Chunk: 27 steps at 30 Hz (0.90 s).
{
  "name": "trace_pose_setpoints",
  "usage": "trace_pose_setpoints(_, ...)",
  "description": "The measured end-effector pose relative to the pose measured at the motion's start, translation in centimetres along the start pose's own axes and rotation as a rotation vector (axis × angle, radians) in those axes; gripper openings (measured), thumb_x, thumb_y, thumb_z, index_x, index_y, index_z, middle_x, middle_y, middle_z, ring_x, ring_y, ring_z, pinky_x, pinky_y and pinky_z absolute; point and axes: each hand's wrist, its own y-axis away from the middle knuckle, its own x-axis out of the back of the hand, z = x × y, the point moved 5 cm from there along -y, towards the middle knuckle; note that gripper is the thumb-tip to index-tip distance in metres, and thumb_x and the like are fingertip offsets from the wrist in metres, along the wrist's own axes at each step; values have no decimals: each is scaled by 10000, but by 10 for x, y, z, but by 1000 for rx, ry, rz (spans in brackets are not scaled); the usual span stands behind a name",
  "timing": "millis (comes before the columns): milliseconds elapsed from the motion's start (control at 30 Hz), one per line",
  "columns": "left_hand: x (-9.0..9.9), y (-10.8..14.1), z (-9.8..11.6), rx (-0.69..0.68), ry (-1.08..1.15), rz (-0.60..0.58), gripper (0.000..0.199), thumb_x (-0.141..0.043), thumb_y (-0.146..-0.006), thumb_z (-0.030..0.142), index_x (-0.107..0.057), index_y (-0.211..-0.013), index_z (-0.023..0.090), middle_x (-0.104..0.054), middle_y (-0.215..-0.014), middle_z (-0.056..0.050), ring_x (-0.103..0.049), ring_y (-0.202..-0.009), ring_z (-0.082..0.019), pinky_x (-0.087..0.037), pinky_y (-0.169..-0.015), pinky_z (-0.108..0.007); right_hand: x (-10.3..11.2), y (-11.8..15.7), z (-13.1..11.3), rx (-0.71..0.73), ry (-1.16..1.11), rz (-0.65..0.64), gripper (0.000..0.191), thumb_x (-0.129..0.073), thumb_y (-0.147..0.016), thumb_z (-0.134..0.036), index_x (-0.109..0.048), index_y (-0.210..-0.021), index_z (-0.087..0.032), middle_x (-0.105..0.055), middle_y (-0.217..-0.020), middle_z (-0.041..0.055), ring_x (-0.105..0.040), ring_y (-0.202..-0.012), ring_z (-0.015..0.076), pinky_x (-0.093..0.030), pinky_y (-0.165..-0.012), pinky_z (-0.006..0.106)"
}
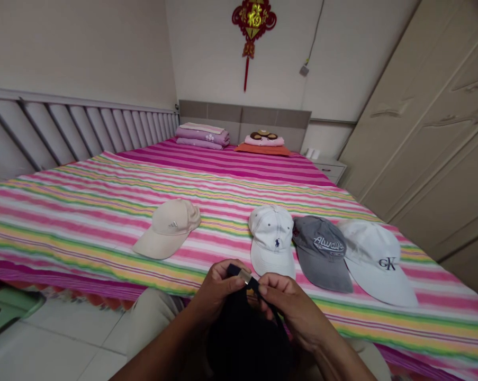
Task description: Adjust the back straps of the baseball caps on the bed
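Low in the head view, a black cap (242,338) is held over my lap, its back strap with a metal buckle (245,276) uppermost. My left hand (218,288) pinches the strap on the buckle's left side. On the other side, my right hand (288,301) grips the strap between thumb and fingers. Beyond my hands lie a beige cap (169,227) to the left, a white cap with a small dark logo (272,238) ahead, a grey cap with white lettering (324,251), and a white long-brimmed cap (376,262) at the right.
The caps lie on a bed with a striped sheet (115,201). Folded purple bedding (203,136) and a pink-and-orange stack (262,144) sit by the headboard. A rail (83,127) runs along the left. A green stool (14,307) stands on the floor; a wardrobe (433,132) is at right.
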Motion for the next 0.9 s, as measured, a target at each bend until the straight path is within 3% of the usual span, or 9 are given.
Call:
trace_pose_setpoints(167,-4,0,-1,-9,-116,-58,151,-711,-604,218,-642,-711,137,-598,-653,2,-539,-596,-103,-410,-569,-209,-1,-2,0,1,-50,24,271,-644,-688,-372,-539,-626,-130,-500,-502,-39,-370,-397,37,-215,-414,183)
trace_pose_setpoints(467,0,-1,-1,-52,-153,-46,202,-730,-567,211,-663,-742,136,-599,-661,0,-534,-607,-110,-404,-580,-217,-2,-4,-4,-19,-144,42,240,-712,-602,-296,-549,-633,-123,-560,-525,-11,-404,-396,41,-235,-423,185)
trace_pose_setpoints(667,-4,1,-1,37,-211,-118,201,-709,-610,243,-648,-780,155,-634,-659,-10,-588,-628,-152,-432,-655,-283,-4,-5,-6,31,-216,27,289,-735,-592,-275,-480,-683,-173,-561,-537,-27,-445,-442,70,-252,-441,191)
trace_pose_setpoints(833,1,0,3,90,-206,-119,374,-634,-657,461,-675,-822,128,-654,-710,-54,-582,-658,-160,-420,-639,-264,-3,-4,-10,20,-138,67,273,-718,-597,-258,-466,-658,-175,-512,-495,-56,-414,-412,60,-210,-441,196)
trace_pose_setpoints(900,2,-2,3,167,-157,-102,333,-624,-681,433,-684,-775,119,-653,-673,-53,-573,-613,-139,-413,-606,-243,-4,-5,-11,43,-114,73,270,-714,-585,-240,-458,-642,-176,-473,-465,-78,-370,-386,47,-191,-431,199)
